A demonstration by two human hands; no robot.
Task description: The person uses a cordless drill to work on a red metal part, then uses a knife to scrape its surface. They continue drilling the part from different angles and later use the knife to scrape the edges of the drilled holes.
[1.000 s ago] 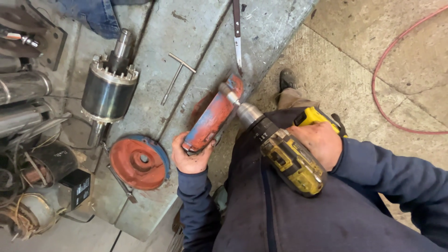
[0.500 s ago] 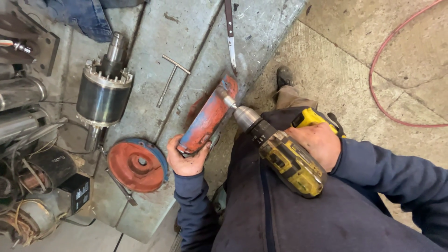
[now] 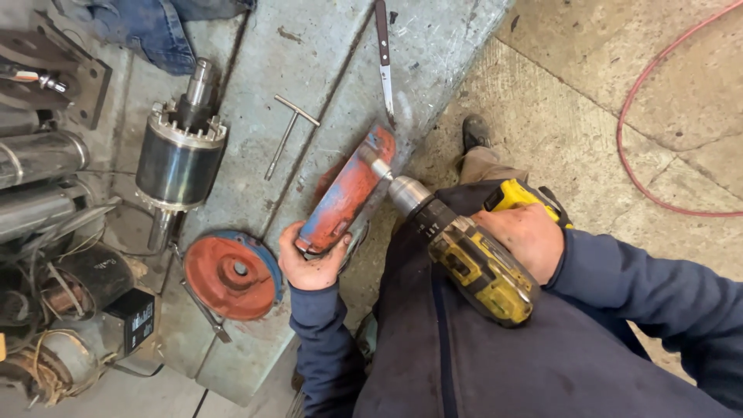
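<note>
My left hand grips the lower rim of a round orange-red motor end cover, held on edge against the grey workbench. In my right hand is a yellow and black cordless drill. Its chuck points up-left and the bit touches the cover near its top. Both my sleeves are dark blue.
A second orange-red round cover lies flat by my left hand. A steel rotor with a shaft lies further left, beside a T-handle key and a long flat tool. Motor parts and wires crowd the left edge. A red hose curves over the concrete floor.
The view has shifted a little. The drill's bit has stayed against the upper part of the cover while my left hand keeps hold of its lower rim.
</note>
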